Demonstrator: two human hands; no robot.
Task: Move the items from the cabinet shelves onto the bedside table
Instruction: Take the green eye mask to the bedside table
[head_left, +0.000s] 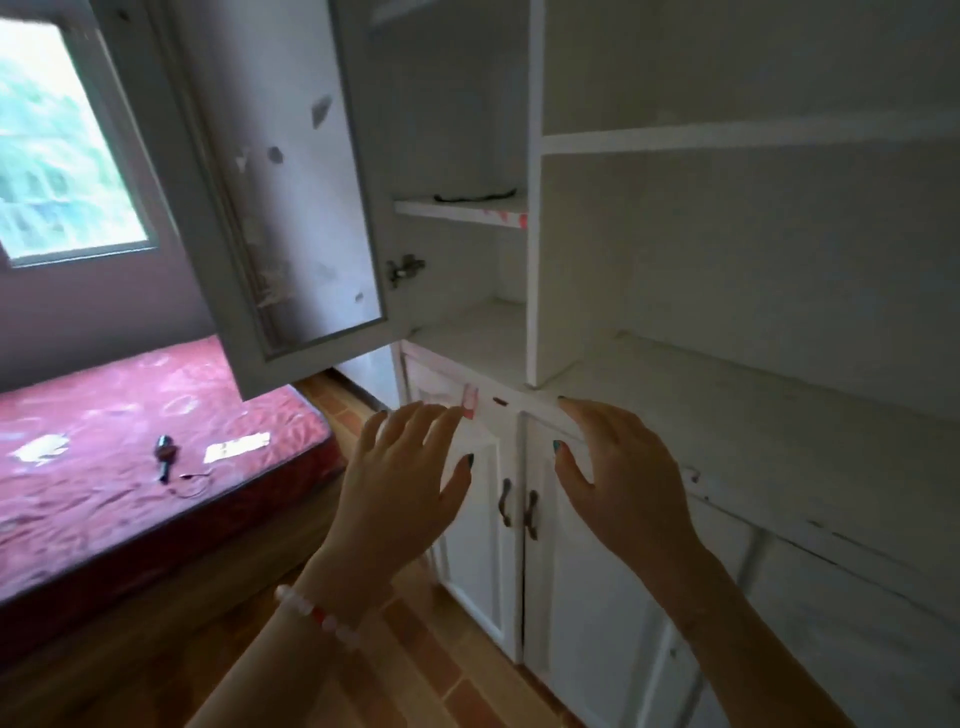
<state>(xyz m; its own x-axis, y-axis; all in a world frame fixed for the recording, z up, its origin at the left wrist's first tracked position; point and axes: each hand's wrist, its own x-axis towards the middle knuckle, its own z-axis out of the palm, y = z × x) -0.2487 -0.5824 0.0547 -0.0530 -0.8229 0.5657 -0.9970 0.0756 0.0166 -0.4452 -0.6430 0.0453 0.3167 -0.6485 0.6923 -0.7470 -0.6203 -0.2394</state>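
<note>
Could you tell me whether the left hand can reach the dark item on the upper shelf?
Probably yes: the cabinet door stands open, nothing blocks the dark item, and the empty left hand only needs raising.

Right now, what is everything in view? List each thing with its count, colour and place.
window: 1, white frame, upper left
cabinet door: 1, white, glazed, swung open, left of the shelves
shelves: several, white, centre and right
cord: 1, dark, thin, on the upper narrow shelf; blurred
lower doors: 2, white, dark handles, below the shelves
mattress: 1, red, left
papers: 2, white, on the mattress
dark object: 1, between the papers; too blurred to name
floor: brown, bottom
bracelet: 1, white and red beads, left wrist
left hand: open, empty, before the lower doors
right hand: open, empty, beside it
</note>
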